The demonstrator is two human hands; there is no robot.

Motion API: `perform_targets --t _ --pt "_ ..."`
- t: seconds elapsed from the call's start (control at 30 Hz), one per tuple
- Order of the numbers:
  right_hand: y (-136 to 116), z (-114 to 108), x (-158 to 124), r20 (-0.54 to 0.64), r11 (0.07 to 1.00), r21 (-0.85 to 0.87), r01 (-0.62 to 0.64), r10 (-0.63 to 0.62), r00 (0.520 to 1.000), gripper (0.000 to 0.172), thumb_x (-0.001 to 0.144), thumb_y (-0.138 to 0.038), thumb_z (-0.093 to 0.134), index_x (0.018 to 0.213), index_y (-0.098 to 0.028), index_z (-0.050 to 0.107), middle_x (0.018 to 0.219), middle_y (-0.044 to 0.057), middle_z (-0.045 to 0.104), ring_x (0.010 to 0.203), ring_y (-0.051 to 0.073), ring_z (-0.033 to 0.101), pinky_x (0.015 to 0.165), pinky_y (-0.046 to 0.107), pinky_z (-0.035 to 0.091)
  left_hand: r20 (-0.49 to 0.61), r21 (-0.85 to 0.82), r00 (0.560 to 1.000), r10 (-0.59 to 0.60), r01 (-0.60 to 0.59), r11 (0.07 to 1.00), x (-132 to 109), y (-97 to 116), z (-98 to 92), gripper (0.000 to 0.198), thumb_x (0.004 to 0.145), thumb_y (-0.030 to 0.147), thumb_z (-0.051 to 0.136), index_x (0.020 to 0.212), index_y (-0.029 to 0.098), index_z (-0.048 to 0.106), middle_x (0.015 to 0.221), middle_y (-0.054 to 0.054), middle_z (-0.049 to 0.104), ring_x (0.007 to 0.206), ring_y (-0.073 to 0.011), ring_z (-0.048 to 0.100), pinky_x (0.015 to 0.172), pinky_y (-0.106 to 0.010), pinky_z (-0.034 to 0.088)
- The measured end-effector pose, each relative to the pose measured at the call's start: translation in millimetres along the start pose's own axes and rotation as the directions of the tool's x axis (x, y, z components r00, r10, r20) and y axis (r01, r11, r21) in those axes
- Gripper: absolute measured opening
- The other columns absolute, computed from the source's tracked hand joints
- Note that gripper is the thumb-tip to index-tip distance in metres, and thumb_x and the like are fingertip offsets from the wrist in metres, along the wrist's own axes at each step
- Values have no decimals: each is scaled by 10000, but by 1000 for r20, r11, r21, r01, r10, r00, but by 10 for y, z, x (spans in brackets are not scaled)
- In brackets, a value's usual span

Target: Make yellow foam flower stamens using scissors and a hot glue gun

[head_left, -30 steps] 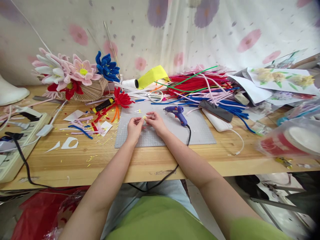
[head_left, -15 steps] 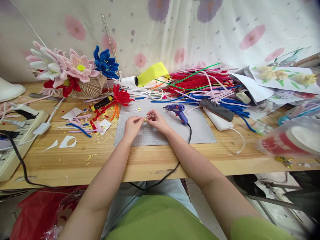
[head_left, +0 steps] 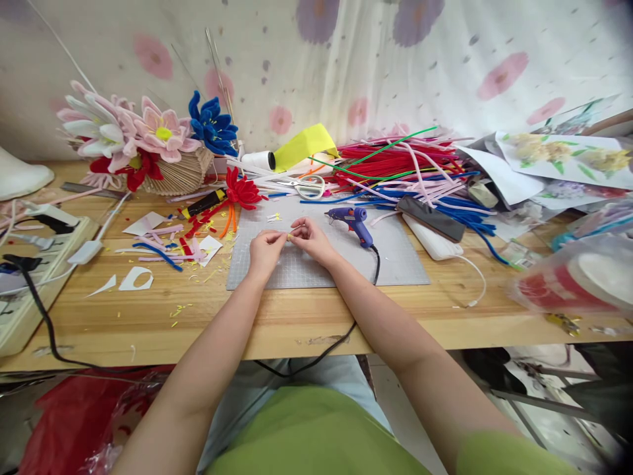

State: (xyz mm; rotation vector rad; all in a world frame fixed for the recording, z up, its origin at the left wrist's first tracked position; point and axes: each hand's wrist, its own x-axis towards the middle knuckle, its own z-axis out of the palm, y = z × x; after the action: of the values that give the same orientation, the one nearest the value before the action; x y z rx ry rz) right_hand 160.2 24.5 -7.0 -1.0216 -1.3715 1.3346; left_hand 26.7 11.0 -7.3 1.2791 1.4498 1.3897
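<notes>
My left hand (head_left: 266, 252) and my right hand (head_left: 311, 241) meet fingertip to fingertip above the grey cutting mat (head_left: 321, 276). Both are closed in a pinch on a tiny yellow piece (head_left: 289, 237), mostly covered by the fingers; its kind is too small to make out. Just right of my right hand a blue glue gun (head_left: 352, 223) lies on the mat, nozzle pointing left. Small yellow and white bits (head_left: 273, 217) rest on the mat beyond my hands. A red pipe-cleaner flower (head_left: 242, 190) lies at the mat's far left corner.
White-handled scissors (head_left: 310, 187) lie behind the mat, beside a heap of coloured pipe cleaners (head_left: 400, 161). Left are scraps (head_left: 163, 247), a power strip (head_left: 39, 277) and fuzzy flowers (head_left: 161, 132). A phone (head_left: 430, 218) and a bagged cup (head_left: 578, 277) stand right. The glue gun's cord (head_left: 341, 340) crosses the table edge.
The view has shifted very slightly, so the scene sits a little to the right. My hands stay pinched together at the same place, with only slight finger movement.
</notes>
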Motion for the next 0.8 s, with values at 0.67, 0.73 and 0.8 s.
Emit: perform_targets --t 0.67,0.73,0.8 --pt "-32 62 1 -88 978 210 11 7 996 434 588 -324 674 920 -228 411 722 -59 557 657 98 571 622 251 440 35 -259 924 -381 377 889 -35 203 14 237 501 336 742 615 152 645 514 42 456 496 -58 357 466 -219 201" --pt "-35 82 -1 -88 970 243 15 7 996 475 568 -320 700 928 -230 403 723 -64 554 658 97 578 636 256 455 27 -243 925 -380 375 895 -38 205 17 240 511 341 741 631 152 658 511 43 460 495 -56 358 468 -216 207" --pt "-36 100 -3 -87 965 261 15 8 996 510 546 -303 722 934 -228 399 709 -70 556 633 89 571 649 258 462 21 -231 927 -374 368 901 -42 202 20 249 517 350 743 646 151 667 511 42 470 492 -52 355 467 -214 213"
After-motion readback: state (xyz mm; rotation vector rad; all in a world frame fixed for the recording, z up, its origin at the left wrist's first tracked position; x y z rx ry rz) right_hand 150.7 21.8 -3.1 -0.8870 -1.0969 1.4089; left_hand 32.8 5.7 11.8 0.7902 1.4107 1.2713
